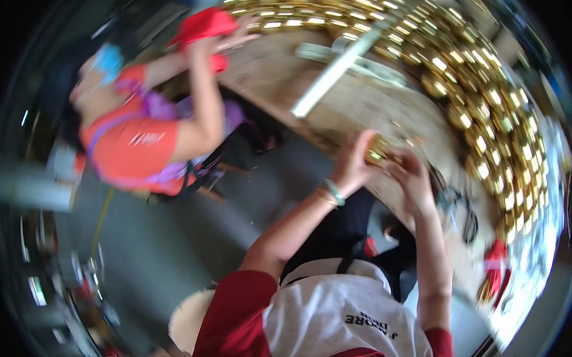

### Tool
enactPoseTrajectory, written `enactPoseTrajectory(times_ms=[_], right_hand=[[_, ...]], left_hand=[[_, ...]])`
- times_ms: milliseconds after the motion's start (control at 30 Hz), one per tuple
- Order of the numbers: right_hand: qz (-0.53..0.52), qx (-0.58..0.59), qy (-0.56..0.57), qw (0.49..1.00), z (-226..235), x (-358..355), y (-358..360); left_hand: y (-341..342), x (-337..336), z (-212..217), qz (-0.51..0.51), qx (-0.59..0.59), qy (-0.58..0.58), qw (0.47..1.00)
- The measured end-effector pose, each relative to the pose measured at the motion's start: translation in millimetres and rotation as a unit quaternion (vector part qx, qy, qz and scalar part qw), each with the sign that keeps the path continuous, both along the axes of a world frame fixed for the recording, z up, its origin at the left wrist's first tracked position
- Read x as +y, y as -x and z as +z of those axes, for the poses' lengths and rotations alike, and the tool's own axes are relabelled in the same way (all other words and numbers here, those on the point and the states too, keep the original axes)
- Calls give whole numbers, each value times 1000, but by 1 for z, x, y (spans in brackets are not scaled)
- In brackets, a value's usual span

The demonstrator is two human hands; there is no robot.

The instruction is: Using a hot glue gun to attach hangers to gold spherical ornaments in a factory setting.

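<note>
My left hand [354,163] holds a small shiny gold piece [378,150] above the near edge of the wooden table. My right hand [413,178] meets it from the other side, its fingers bent at the piece. Motion blur hides the exact kind and shape of the piece, and part of it sits behind my fingers. Many similar rounded gold pieces [483,116] lie packed in a wide band along the table's far and right sides.
A pale bar [333,76] lies across the wooden table [380,109]. At the left, a co-worker in an orange shirt [133,138] handles red cloth [206,28]. A dark cable [470,216] and a red tasselled bundle [495,271] lie to the right. Behind me is a round stool [190,320].
</note>
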State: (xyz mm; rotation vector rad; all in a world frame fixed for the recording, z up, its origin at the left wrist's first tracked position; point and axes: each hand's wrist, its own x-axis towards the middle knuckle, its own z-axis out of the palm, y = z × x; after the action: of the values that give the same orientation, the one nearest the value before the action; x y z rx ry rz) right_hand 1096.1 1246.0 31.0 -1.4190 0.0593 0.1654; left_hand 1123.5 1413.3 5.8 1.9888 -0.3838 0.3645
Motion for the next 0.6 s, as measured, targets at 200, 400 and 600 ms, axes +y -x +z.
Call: enactPoseTrajectory(times_ms=[200, 400, 600], right_hand=[[21, 16, -11, 1000, -3, -7, -2], [-22, -10, 40, 999, 12, -1, 1], [15, -22, 94, 995, 7, -4, -3]], left_hand=[[16, 7, 0, 6, -35, -54, 998], [11, 11, -1, -41, -75, -48, 995], [12, 24, 4, -33, -56, -51, 997]])
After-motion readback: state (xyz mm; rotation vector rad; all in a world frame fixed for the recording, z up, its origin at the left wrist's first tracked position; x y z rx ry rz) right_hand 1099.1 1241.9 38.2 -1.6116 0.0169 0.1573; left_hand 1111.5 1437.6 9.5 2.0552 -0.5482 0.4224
